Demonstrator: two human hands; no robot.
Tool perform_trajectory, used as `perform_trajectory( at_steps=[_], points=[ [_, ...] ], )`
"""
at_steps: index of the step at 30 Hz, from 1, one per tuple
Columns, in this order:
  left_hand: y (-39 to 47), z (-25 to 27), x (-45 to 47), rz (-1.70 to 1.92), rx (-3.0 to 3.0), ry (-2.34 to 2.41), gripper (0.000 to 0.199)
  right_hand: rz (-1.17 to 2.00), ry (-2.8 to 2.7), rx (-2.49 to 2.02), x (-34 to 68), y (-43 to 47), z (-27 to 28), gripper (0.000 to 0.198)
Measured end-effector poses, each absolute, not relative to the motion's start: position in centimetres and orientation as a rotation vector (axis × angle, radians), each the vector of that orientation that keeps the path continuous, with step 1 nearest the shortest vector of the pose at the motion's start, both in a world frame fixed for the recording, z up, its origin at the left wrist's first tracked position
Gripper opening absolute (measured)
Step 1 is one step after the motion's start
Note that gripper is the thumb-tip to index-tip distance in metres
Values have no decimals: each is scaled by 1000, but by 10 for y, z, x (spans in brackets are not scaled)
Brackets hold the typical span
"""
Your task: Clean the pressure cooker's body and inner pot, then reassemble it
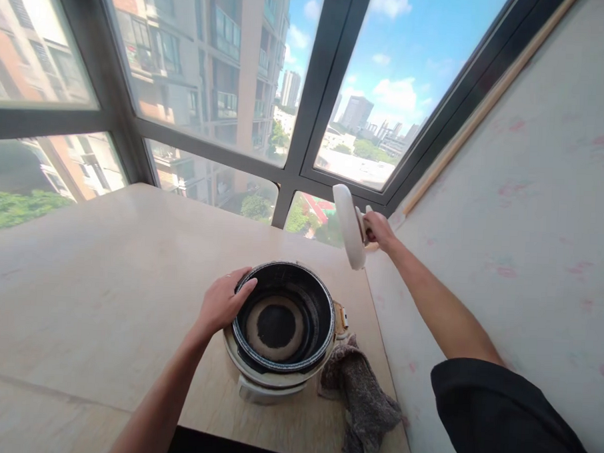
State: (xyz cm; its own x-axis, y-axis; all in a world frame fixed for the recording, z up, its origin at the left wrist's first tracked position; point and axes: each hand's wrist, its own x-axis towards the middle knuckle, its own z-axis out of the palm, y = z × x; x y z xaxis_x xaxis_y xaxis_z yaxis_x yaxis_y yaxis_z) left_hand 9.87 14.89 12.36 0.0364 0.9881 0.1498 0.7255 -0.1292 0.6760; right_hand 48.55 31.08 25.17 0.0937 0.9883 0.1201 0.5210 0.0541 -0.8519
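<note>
An electric cooker (272,389) stands on the pale ledge with its dark inner pot (323,307) uncovered. The pot's bottom shows a light ring around a dark centre. My left hand (224,302) grips the pot's left rim, thumb over the edge and the other fingers partly hidden. Up and to the right, clear of the pot, my right hand (378,230) is closed around the handle of the white lid (349,227). The lid is tipped nearly on edge. A crumpled grey-brown cloth (362,403) lies against the cooker's right side.
Dark-framed windows (306,140) rise behind the pale ledge (104,278), with buildings and trees outside. A wall with faded flower wallpaper (523,196) bounds the right side, close to my right arm. A yellowed latch-like part (341,320) juts from the cooker's right side.
</note>
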Motion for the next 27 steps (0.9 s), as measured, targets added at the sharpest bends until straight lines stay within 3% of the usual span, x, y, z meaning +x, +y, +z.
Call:
perform_trajectory(
  at_steps=[5,12,27],
  points=[
    [148,123,98,863,1913,1730,61,735,-1791,-1397,478,259,288,37],
    [149,120,98,887,1897,1725,58,427,-2607,-1212,437,199,315,33],
    [148,116,97,992,1868,1665,53,370,-2900,-889,390,170,266,31]
  ],
)
